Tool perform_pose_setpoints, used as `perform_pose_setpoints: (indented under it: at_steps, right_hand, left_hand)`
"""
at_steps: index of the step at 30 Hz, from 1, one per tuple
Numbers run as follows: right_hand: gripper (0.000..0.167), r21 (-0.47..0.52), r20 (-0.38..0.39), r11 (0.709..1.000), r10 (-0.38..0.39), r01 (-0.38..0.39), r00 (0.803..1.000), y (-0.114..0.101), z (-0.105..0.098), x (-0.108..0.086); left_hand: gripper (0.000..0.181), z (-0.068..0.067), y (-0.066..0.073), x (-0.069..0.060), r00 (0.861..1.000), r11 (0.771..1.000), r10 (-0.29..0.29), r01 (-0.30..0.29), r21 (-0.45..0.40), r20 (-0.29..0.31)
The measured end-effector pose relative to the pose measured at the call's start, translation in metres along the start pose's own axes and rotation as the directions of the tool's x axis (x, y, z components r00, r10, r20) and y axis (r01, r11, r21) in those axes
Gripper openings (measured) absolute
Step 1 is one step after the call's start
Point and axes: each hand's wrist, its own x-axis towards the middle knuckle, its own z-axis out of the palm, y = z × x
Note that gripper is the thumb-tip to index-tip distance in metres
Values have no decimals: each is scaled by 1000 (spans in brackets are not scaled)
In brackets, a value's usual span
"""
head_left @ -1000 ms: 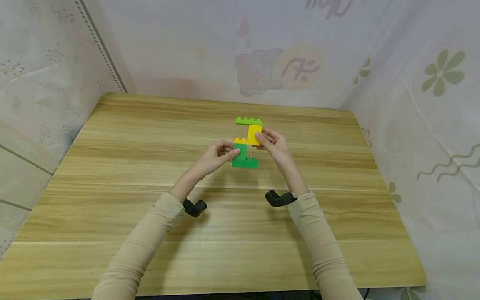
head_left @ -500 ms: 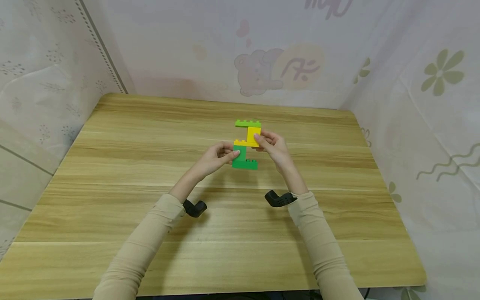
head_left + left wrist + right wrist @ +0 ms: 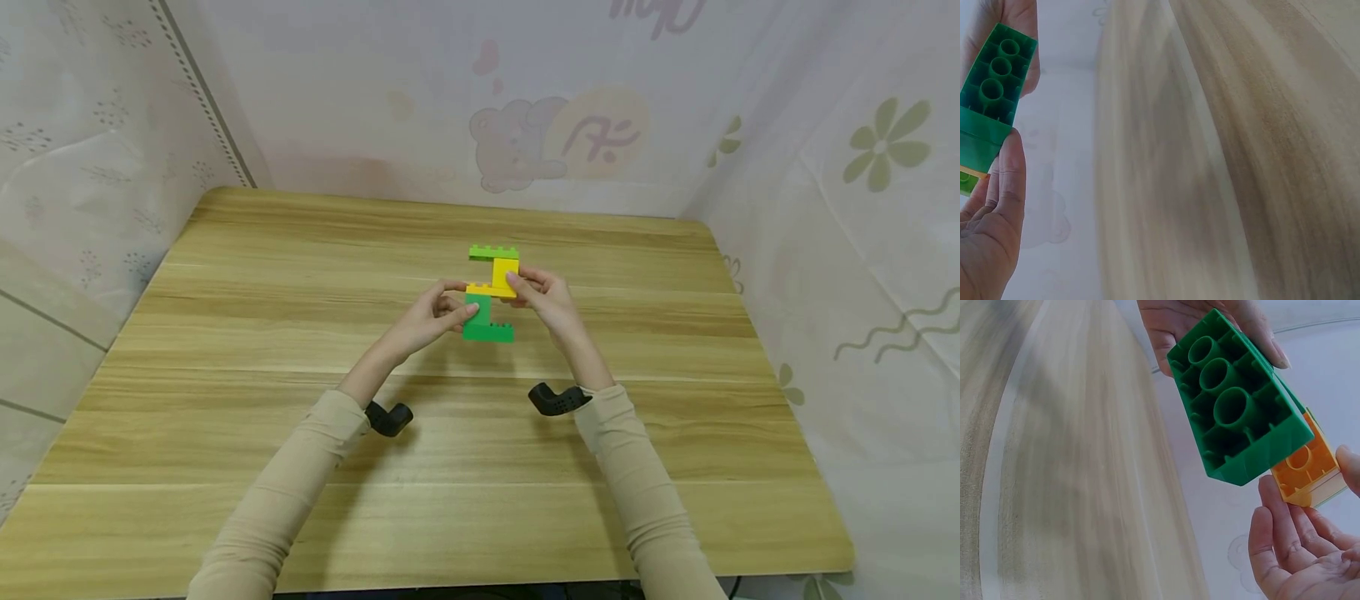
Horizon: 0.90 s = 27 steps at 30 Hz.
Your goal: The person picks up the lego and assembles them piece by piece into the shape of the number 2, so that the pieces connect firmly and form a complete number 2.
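Observation:
A stack of toy building bricks is held above the table between both hands. At its bottom is a green brick [image 3: 487, 332] with a square green block [image 3: 477, 309] on its left end. Above come a thin yellow brick [image 3: 480, 289], a yellow block [image 3: 506, 273] and a lime-green brick [image 3: 493, 252] on top. My left hand [image 3: 429, 320] pinches the square green block, thumb in front. My right hand [image 3: 552, 305] pinches the yellow block from the right. In the right wrist view the green brick's hollow underside [image 3: 1229, 394] shows, with the yellow brick's underside [image 3: 1304, 464] behind it.
The wooden table [image 3: 300, 517] spreads under both forearms. A patterned sheet [image 3: 360, 100] hangs behind it, and more patterned sheeting [image 3: 840, 267] stands at the right. Black wrist-worn devices [image 3: 558, 400] stick out from both cuffs.
The brick stack has come down slightly and a little to the left, with its top tipping a bit. Both hands keep their grip and move slightly with it.

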Motion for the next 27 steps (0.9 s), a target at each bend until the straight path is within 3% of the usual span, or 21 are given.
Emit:
perform_pose_setpoints:
  at_steps: [10, 27]
  right_hand:
    - [50, 37, 26, 998, 53, -54, 998, 11, 3, 3]
    - [50, -3, 46, 993, 116, -116, 992, 25, 6, 8]
  left_hand:
    - [56, 2, -10, 1, 1000, 999, -24, 24, -31, 7]
    - [60, 0, -19, 6, 994, 996, -91, 91, 8, 56]
